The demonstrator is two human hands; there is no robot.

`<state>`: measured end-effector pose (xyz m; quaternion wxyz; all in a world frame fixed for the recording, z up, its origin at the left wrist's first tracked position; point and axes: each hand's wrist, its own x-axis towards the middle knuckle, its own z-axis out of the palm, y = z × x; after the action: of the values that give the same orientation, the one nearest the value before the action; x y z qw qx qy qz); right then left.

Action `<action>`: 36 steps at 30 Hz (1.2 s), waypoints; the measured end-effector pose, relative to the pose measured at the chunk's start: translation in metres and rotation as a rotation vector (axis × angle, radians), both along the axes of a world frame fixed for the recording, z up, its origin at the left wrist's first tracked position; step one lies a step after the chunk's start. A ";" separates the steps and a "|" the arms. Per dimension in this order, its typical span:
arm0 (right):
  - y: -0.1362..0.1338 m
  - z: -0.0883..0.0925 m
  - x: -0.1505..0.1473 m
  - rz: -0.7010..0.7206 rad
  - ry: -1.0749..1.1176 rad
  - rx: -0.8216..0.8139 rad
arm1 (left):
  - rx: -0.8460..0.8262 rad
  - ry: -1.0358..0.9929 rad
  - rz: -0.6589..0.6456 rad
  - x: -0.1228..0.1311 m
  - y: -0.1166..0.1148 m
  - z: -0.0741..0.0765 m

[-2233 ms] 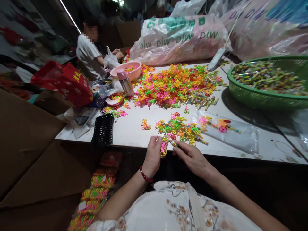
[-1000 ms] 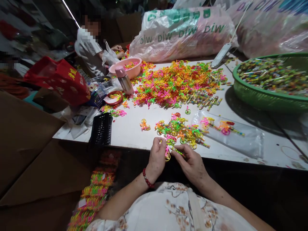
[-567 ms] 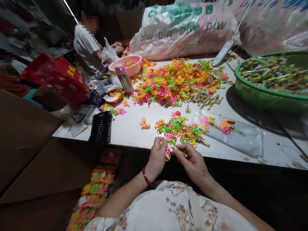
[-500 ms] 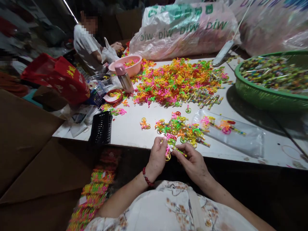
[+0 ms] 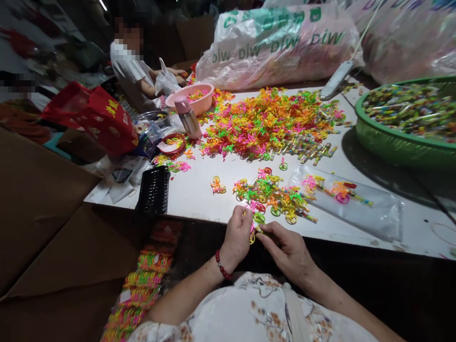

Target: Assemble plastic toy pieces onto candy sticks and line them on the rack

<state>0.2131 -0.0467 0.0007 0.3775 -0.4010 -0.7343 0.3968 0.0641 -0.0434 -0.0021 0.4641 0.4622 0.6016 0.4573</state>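
Note:
At the table's front edge, my left hand (image 5: pixel 237 232) is closed around a small pink and yellow plastic toy bicycle (image 5: pixel 252 236). My right hand (image 5: pixel 287 244) pinches a thin candy-filled tube (image 5: pixel 259 230), whose tip meets the toy; the fingers cover most of the tube. Just beyond my hands lies a small heap of toy bicycles with tubes (image 5: pixel 272 190). A lone orange toy bicycle (image 5: pixel 217 185) sits left of that heap. To the right, more toys with tubes rest on a clear plastic bag (image 5: pixel 374 216).
A large pile of colourful toy parts (image 5: pixel 263 123) covers the table's middle. Around it stand a green basket of tubes (image 5: pixel 399 147), a steel flask (image 5: pixel 188 118), a pink basin (image 5: pixel 206 102) and a black basket (image 5: pixel 154 190). A co-worker (image 5: pixel 131 71) sits at the far left.
The tube showed at length between my hands before; now my right fingers cover most of it and its tip is against the toy. The whole view has shifted slightly.

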 end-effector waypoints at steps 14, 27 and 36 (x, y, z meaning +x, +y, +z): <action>0.051 0.012 0.032 -0.268 -0.286 0.368 | 0.082 0.578 0.329 -0.062 0.057 0.001; 0.218 0.019 0.083 -0.416 -0.898 0.265 | -0.081 0.487 0.291 -0.099 0.098 -0.022; 0.264 0.006 0.099 -0.657 -0.813 -0.052 | 0.008 -0.487 0.323 -0.103 0.081 -0.014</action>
<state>0.3120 0.2170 0.0063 0.1565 -0.7410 -0.6471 0.0879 -0.0394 0.0375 -0.0162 0.5143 0.2390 0.5364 0.6250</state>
